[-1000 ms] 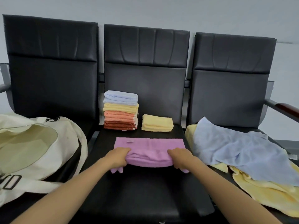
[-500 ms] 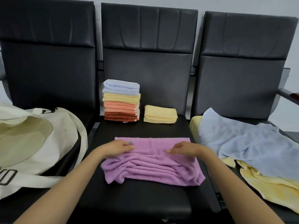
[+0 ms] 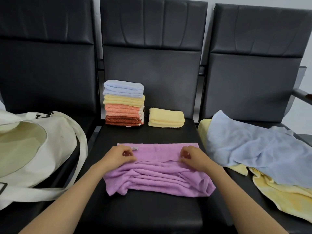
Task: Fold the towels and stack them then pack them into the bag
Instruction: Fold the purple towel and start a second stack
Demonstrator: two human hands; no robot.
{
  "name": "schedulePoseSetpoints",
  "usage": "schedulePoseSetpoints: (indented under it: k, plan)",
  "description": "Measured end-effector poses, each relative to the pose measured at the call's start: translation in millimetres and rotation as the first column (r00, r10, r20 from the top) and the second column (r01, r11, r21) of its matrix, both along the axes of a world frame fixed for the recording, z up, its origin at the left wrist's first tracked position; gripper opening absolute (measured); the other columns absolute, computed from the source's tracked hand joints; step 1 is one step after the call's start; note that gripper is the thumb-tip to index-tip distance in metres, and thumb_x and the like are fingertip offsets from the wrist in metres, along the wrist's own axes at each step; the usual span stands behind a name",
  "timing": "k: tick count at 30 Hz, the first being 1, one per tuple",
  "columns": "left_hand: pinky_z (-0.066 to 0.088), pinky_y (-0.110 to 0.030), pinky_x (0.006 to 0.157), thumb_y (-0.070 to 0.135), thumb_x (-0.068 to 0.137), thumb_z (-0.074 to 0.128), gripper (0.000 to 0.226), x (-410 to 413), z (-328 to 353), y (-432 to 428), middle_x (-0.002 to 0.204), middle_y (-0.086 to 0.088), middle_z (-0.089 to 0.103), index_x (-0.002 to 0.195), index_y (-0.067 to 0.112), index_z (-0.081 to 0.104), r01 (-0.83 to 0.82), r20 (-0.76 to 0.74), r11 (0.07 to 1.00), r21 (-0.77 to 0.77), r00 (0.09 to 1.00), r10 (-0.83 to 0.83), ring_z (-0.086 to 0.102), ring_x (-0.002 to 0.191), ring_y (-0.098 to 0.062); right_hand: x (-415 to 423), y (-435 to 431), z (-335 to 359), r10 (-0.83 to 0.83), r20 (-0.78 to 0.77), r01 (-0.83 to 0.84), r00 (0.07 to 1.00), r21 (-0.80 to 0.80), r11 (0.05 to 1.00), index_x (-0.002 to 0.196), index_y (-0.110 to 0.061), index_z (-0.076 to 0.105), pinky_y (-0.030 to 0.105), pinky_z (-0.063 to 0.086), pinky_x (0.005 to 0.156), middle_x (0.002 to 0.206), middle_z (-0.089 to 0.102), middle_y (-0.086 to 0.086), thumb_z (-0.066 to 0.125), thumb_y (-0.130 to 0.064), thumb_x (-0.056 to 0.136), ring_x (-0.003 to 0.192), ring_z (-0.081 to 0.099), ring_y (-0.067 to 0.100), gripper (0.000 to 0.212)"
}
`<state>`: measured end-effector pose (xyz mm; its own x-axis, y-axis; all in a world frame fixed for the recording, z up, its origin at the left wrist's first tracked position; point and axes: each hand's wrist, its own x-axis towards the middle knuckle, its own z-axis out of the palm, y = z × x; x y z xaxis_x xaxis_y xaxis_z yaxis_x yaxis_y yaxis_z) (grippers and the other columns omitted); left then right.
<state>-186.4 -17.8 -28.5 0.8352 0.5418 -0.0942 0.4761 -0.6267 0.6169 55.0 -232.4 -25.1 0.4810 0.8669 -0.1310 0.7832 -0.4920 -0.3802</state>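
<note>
Head view: our left hand [image 3: 118, 157] and right hand [image 3: 194, 157] pinch the rumpled purple terry towel [image 3: 158, 176]; the cream canvas bag [image 3: 33, 149] is cut off at left.

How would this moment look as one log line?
step: folding | left hand, right hand: pinching purple terry towel | bag: cream canvas tote bag, unpacked

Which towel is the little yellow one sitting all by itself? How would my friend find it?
Look at the middle black chair of the three. At the back of its seat stands a tall stack of folded towels, and just to the right of it sits the lone yellow towel. It is the only folded towel not in the stack, unlike the loose yellow ones on the right chair.
</note>
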Motion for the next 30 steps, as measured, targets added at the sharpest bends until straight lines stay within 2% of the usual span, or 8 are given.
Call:
schedulePoseSetpoints:
  k: [3,8,10,14,18,21,26,30]
  plan:
    - [0.046,-0.016,0.077,0.041,0.084,0.069,0.022,-0.6,-1.0,1.2,0.101,0.008,0.062,0.101,0.026,0.068,0.058,-0.083,0.998,0.011,0.995,-0.057,0.058,0.091,-0.004,0.2,2.1,-0.6,0.043,0.039,-0.04,0.998,-0.08,0.996,0.108,-0.022,0.058,0.028,0.046,0.083,0.106,0.051,-0.003,0.059,-0.027,0.088,0.093,0.051,0.015,0.021]
    - [0.052,-0.03,0.086,0.041,0.088,0.062,0.015,3.8,-3.5,-2.5,0.1,0.01,0.059,0.098,0.03,0.066,0.12,-0.166,0.981,0.155,0.982,-0.093,0.057,0.09,-0.006,6.6,1.3,-1.8,0.01,0.173,0.016,0.985,-0.147,0.989,0.111,-0.018,0.056,0.029,0.047,0.082,0.113,0.05,-0.001,0.053,-0.019,0.089,0.097,0.053,0.019,0.022]
    - [0.052,-0.032,0.086,0.035,0.094,0.056,0.013,3.2,-3.3,-1.5,0.096,0.01,0.063,0.098,0.029,0.067,0.113,-0.152,0.985,0.132,0.984,-0.093,0.059,0.088,-0.006,10.3,0.7,-4.2,-0.045,0.2,0.07,0.979,-0.119,0.99,0.108,-0.016,0.058,0.032,0.048,0.082,0.112,0.054,0.002,0.047,-0.018,0.092,0.096,0.055,0.02,0.019]
    - [0.048,-0.019,0.079,0.025,0.096,0.056,0.013,-5.6,4.1,4.9,0.093,0.011,0.068,0.092,0.029,0.068,0.026,-0.042,0.995,-0.097,0.999,-0.03,0.062,0.087,-0.004,23.0,-7.3,-6.2,-0.166,0.052,0.168,0.985,-0.028,0.985,0.1,-0.018,0.059,0.026,0.039,0.074,0.104,0.062,0.0,0.045,-0.018,0.096,0.089,0.052,0.016,0.014]
    - [0.041,-0.021,0.063,0.025,0.102,0.043,0.021,-1.5,6.5,2.1,0.082,0.001,0.061,0.085,0.023,0.056,-0.162,0.087,0.985,-0.061,0.982,0.167,0.055,0.072,-0.011,35.5,-20.9,-3.1,-0.247,-0.249,0.288,0.936,0.143,0.947,0.084,-0.018,0.06,0.027,0.042,0.076,0.092,0.064,0.001,0.055,-0.017,0.094,0.087,0.056,0.017,0.011]
    - [0.041,-0.021,0.065,0.026,0.101,0.046,0.016,10.3,11.5,3.1,0.087,0.001,0.062,0.093,0.019,0.057,-0.227,0.181,0.967,-0.117,0.952,0.246,0.057,0.08,-0.013,38.8,-22.1,2.8,-0.279,-0.495,0.453,0.823,0.277,0.848,0.089,-0.011,0.065,0.026,0.042,0.071,0.088,0.061,0.001,0.055,-0.015,0.095,0.084,0.053,0.015,0.012]
    - [0.045,-0.024,0.077,0.018,0.092,0.061,0.012,14.3,17.6,28.9,0.099,-0.002,0.065,0.105,0.017,0.061,-0.239,0.102,0.935,-0.261,0.957,0.273,0.06,0.093,-0.014,55.5,-9.6,8.2,-0.357,-0.48,0.541,0.802,0.327,0.775,0.088,-0.01,0.066,0.028,0.044,0.074,0.088,0.064,0.003,0.065,-0.011,0.088,0.086,0.057,0.019,0.002]
    - [0.043,-0.025,0.078,0.008,0.092,0.057,0.014,20.8,6.3,37.8,0.103,-0.001,0.061,0.103,0.016,0.062,-0.316,0.054,0.932,-0.18,0.943,0.33,0.057,0.094,-0.013,64.0,0.9,-2.3,-0.402,-0.403,0.525,0.822,0.261,0.81,0.092,-0.01,0.065,0.021,0.041,0.065,0.089,0.062,0.004,0.063,-0.007,0.088,0.085,0.055,0.018,0.005]
